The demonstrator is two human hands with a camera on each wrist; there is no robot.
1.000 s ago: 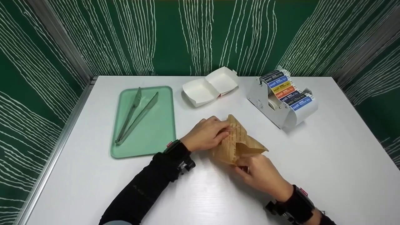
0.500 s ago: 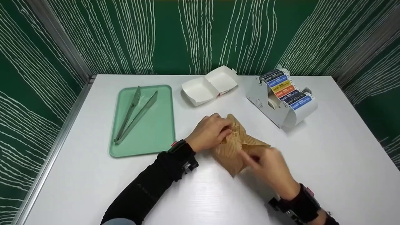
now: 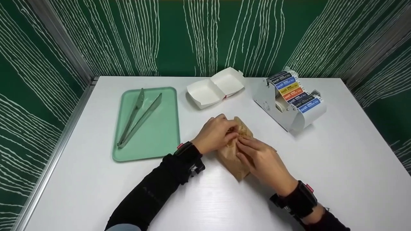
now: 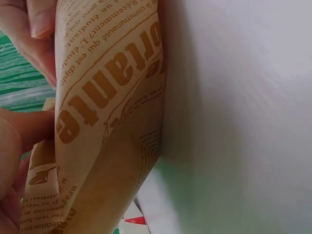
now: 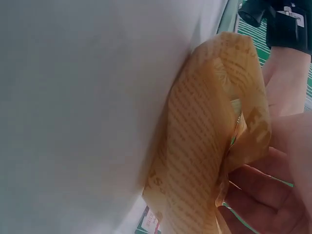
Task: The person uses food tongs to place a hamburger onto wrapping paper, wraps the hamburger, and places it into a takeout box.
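Brown printed paper (image 3: 233,163), left grip (image 3: 214,133) and right grip (image 3: 266,162) pinching it, middle partly hidden behind both

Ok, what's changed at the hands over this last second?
The right hand let go of the near end of the paper wrap and moved forward, away from the person, to touch its middle beside the left hand. The left hand still grips the paper wrap. Green tray, tongs, open box and label dispenser stayed put.
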